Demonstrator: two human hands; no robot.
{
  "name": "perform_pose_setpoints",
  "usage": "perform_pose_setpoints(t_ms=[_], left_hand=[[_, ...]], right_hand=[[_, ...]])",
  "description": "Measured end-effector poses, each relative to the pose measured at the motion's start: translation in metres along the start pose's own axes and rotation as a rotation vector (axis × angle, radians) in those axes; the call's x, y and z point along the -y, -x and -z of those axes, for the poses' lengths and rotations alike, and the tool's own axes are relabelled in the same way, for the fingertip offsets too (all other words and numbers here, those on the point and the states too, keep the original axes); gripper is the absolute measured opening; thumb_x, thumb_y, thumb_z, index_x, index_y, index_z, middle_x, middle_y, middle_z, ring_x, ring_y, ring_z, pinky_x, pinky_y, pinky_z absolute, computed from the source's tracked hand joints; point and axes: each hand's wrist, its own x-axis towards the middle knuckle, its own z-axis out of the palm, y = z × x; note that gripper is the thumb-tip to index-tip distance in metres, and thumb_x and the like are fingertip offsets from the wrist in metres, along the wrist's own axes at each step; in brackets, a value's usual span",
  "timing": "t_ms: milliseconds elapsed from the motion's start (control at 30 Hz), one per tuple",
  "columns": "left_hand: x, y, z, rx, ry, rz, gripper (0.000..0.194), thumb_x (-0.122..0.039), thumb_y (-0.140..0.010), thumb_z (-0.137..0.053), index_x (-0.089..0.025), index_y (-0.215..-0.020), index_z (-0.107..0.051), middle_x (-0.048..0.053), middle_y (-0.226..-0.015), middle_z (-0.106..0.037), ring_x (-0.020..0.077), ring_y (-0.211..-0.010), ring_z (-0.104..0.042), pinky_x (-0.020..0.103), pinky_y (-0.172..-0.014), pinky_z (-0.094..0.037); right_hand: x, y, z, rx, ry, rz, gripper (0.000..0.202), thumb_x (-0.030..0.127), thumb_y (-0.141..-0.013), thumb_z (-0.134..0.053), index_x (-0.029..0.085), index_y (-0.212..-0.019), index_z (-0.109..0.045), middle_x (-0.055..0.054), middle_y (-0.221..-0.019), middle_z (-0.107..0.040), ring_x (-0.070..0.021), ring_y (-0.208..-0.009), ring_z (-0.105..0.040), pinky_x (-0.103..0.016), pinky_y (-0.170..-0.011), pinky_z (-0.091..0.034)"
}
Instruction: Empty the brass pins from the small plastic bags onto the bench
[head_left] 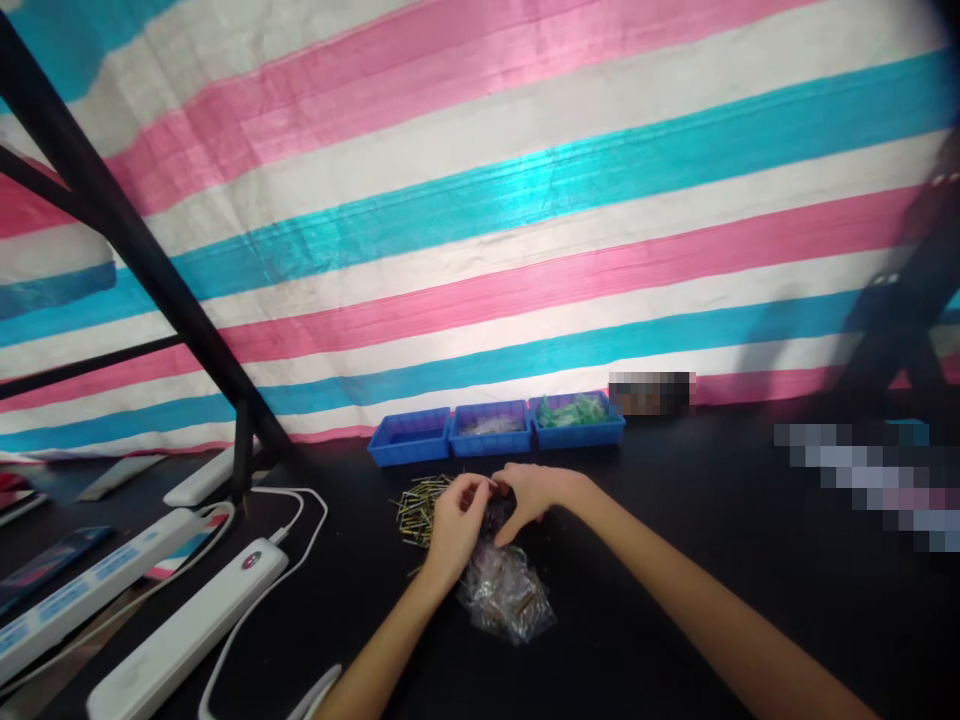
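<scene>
On the black table, my left hand [459,520] is closed in a pinch beside a pile of yellow and silver thin pieces [416,510]. Its fingertips meet those of my right hand [529,495], whose thumb is spread away from its fingers over something dark. What lies between the fingertips is too small to make out. Just below both hands is a heap of clear plastic bags [510,595]. Behind them stand three blue trays: the left one [411,454] shows nothing inside, the middle one [491,443] holds whitish pieces, the right one [577,434] green pieces.
White power strips [187,630] and looping white cables [322,510] lie at the left, near a phone [56,565]. A black metal frame [150,270] rises there. A striped sheet [480,230] hangs behind the table.
</scene>
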Motion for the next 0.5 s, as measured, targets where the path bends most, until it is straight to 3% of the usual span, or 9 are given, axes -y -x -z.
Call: perform_pose_setpoints(t_ms=[100, 267, 400, 500], left_hand=[[-0.002, 0.004, -0.002, 0.039, -0.069, -0.062, 0.019, -0.031, -0.08, -0.051, -0.017, -0.075, -0.064, 0.002, -0.073, -0.06, 0.0146, -0.062, -0.054, 0.024, -0.057, -0.04], [-0.021, 0.011, 0.002, 0.157, -0.366, -0.273, 0.019, -0.025, -0.084, -0.045, -0.019, -0.075, -0.06, 0.002, -0.073, -0.057, 0.0145, -0.064, -0.052, 0.026, -0.06, -0.039], [-0.035, 0.021, 0.003, 0.41, -0.492, -0.499, 0.013, -0.022, -0.08, -0.049, -0.019, -0.071, -0.059, 0.002, -0.075, -0.059, 0.0161, -0.071, -0.054, 0.028, -0.068, -0.039], [-0.035, 0.03, -0.002, 0.512, -0.54, -0.55, 0.007, -0.025, -0.073, -0.057, -0.019, -0.069, -0.057, 0.002, -0.073, -0.059, 0.0166, -0.072, -0.055, 0.029, -0.069, -0.04]], right_hand=[[-0.004, -0.009, -0.007, -0.084, 0.075, -0.004, 0.062, 0.046, -0.044, -0.078, 0.017, -0.096, -0.062, -0.009, -0.098, -0.06, -0.0173, -0.065, -0.06, -0.021, -0.045, -0.044], [-0.016, -0.015, -0.008, -0.073, 0.019, -0.009, 0.038, 0.029, -0.051, -0.075, 0.019, -0.086, -0.065, -0.003, -0.086, -0.063, -0.0154, -0.063, -0.06, -0.02, -0.047, -0.043], [-0.034, -0.018, -0.006, -0.105, -0.151, 0.02, 0.051, 0.025, -0.056, -0.073, 0.02, -0.105, -0.061, -0.002, -0.09, -0.063, -0.0112, -0.062, -0.058, -0.017, -0.045, -0.045], [-0.047, -0.021, -0.004, -0.082, -0.364, 0.038, 0.055, 0.026, -0.058, -0.073, 0.018, -0.111, -0.059, -0.001, -0.085, -0.062, -0.0074, -0.055, -0.056, -0.016, -0.044, -0.046]])
